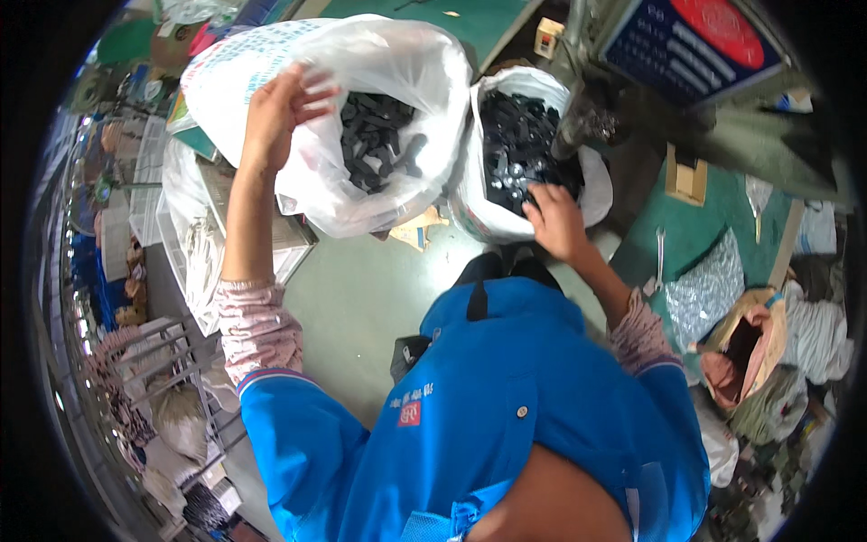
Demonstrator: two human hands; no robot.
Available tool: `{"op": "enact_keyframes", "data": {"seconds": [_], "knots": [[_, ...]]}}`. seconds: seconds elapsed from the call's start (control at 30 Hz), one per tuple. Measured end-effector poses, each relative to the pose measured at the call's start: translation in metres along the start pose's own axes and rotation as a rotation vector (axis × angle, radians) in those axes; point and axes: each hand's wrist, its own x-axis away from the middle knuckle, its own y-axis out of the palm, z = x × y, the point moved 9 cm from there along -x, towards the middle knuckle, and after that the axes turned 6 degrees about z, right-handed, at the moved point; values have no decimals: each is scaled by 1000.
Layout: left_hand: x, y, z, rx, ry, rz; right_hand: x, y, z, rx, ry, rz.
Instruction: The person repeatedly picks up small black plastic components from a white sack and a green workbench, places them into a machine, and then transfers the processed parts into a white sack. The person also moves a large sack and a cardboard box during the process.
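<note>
My left hand (275, 113) grips the rim of a big white plastic bag (397, 63) and holds it open; inside lie several black flat parts (379, 140). My right hand (555, 217) reaches into a smaller white bag (474, 172) beside it, fingers down among several small black parts (519, 135). Whether those fingers hold a part is hidden. Both bags stand on the grey floor in front of me. I wear a blue jacket with pink patterned cuffs.
A clear plastic crate (194, 253) stands at the left under the big bag. Wire racks (163, 361) with goods line the far left. A green-topped bench (713, 226) with a wrench, foil bag and cardboard is at the right; a blue sign (695, 45) hangs above.
</note>
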Motion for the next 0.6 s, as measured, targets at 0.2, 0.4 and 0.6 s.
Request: {"op": "enact_keyframes", "data": {"seconds": [0.2, 0.4, 0.6], "knots": [[1, -152, 8, 2, 193, 563, 24, 76, -35, -682, 280, -323], [2, -305, -244, 211, -492, 842, 26, 154, -20, -793, 554, -263], [-84, -255, -311, 536, -367, 387, 8, 194, 9, -840, 969, -102]]}}
